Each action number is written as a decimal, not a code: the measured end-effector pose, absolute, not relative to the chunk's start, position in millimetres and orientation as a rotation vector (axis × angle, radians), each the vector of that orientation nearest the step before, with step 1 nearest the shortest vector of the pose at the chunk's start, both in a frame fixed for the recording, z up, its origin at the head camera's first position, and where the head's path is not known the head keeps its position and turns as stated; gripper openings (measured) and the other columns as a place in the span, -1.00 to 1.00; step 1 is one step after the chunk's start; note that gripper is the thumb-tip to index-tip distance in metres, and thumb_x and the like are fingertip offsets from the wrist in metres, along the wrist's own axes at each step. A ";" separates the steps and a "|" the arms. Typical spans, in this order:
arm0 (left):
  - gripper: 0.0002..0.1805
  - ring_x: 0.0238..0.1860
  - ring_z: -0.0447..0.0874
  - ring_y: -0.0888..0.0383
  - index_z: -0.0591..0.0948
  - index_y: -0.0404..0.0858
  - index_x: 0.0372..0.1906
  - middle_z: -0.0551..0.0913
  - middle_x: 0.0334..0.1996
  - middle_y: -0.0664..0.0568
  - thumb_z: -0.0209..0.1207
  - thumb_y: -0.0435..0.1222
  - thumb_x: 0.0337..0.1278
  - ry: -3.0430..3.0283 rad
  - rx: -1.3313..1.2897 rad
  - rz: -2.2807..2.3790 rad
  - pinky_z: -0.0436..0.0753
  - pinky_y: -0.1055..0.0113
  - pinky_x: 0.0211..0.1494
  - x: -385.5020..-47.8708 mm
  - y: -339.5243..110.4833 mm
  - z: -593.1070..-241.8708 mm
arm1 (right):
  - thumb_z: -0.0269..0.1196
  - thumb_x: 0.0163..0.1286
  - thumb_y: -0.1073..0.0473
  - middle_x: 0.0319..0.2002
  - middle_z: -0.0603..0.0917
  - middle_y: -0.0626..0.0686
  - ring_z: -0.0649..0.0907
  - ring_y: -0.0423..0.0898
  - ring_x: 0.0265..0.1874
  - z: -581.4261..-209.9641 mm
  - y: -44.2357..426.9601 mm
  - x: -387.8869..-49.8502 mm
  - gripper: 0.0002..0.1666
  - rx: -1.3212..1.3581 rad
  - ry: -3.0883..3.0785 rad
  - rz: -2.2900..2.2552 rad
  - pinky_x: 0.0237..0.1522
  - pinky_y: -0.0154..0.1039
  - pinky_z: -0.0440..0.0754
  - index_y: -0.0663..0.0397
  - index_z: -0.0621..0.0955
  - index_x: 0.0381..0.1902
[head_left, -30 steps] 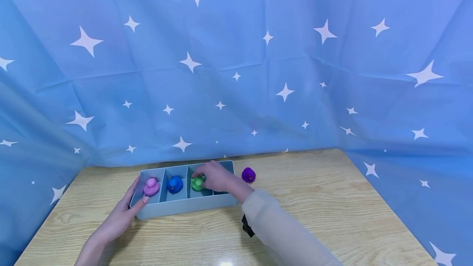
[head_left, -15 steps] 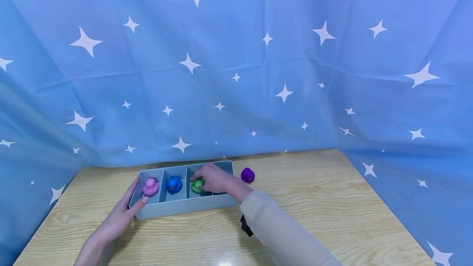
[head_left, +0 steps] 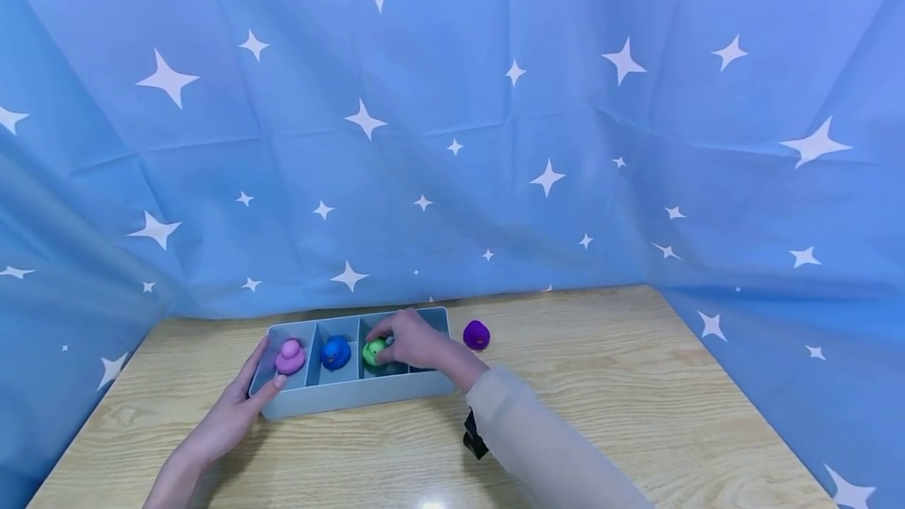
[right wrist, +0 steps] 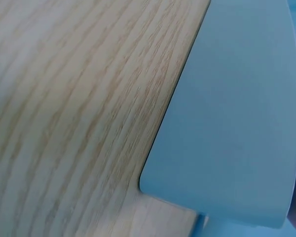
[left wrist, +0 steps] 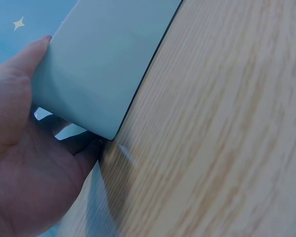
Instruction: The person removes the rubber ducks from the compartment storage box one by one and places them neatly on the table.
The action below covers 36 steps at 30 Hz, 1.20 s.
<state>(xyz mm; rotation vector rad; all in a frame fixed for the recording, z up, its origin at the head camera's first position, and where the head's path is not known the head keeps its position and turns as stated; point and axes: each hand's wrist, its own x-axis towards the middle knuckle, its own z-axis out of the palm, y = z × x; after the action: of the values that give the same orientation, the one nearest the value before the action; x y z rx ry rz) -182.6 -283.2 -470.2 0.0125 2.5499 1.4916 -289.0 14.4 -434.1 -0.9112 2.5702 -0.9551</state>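
Observation:
A long grey-blue box [head_left: 357, 394] with a row of compartments lies on the table. My left hand [head_left: 228, 416] grips its left end, thumb over the front rim; in the left wrist view the fingers go round behind the end wall [left wrist: 103, 64]. In the third compartment from the left sits a green rubber duck [head_left: 372, 351], which my right hand [head_left: 415, 338] pinches between thumb and fingers. A pink rubber duck [head_left: 290, 357] is in the leftmost compartment, a blue one [head_left: 335, 352] in the second. Only an edge of my right hand shows in the right wrist view.
To the right of the box, a purple rubber duck [head_left: 477, 335] lies on the wooden table [head_left: 601, 383]. My right forearm hides part of the rightmost compartment. A blue curtain with white stars [head_left: 452, 140] hangs behind the table.
The green duck has shifted slightly left in its compartment and turned a little under my right fingers. My left hand and the box stay put.

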 end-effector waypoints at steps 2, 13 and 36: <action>-0.04 0.53 -0.44 -0.51 -0.40 0.04 0.66 -0.38 0.60 -0.40 0.01 0.05 0.57 2.548 0.010 1.487 -0.20 -0.53 0.41 -183.1 -282.6 -469.6 | 0.46 0.31 0.28 -0.01 0.75 -0.07 0.61 -0.23 -0.10 -433.1 15.3 -288.4 -0.67 -0.893 2.565 -1.017 -0.11 -0.43 0.62 0.06 0.78 0.04; -0.03 0.54 -0.45 -0.50 -0.40 0.04 0.66 -0.39 0.61 -0.38 0.02 0.04 0.57 2.542 0.005 1.492 -0.21 -0.53 0.42 -182.6 -281.2 -469.3 | 0.48 0.30 0.21 -0.01 0.74 -0.13 0.62 -0.14 0.01 -430.5 24.2 -288.1 -0.62 -0.774 2.539 -1.279 0.02 -0.28 0.64 -0.02 0.77 0.09; -0.04 0.53 -0.47 -0.51 -0.39 0.03 0.66 -0.41 0.60 -0.38 0.02 0.02 0.58 2.550 0.023 1.509 -0.22 -0.56 0.39 -180.1 -281.8 -470.5 | 0.46 0.31 0.28 -0.03 0.74 0.08 0.71 0.00 -0.14 -400.0 73.3 -276.3 -0.65 -0.844 2.406 -1.619 -0.18 -0.27 0.74 0.20 0.75 0.05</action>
<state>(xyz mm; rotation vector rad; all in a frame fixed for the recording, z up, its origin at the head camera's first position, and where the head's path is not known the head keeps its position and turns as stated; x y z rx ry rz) -180.1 -281.8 -470.5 0.0230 2.5499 1.5089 -276.3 73.3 -400.0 -0.8443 2.4064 -1.6190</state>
